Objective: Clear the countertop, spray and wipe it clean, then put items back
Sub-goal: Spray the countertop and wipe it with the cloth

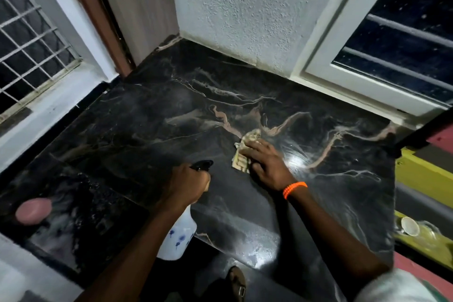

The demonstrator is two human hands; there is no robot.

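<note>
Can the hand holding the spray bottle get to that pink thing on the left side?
Probably yes. The left hand grips the spray bottle, so it is busy, but the dark countertop between it and the pink thing looks bare. It would likely have to set the bottle down first.

The scene is dimly lit. A bright glare spot is thrown on the polished counter (295,163) from above, with a second near its front edge. Straight lines are bent toward the edges, and the corners are softly blurred.

One spray bottle (180,233) in the left grip, one cloth (245,152) under the right. One pink object (33,211), possibly soap, left of both.
</note>
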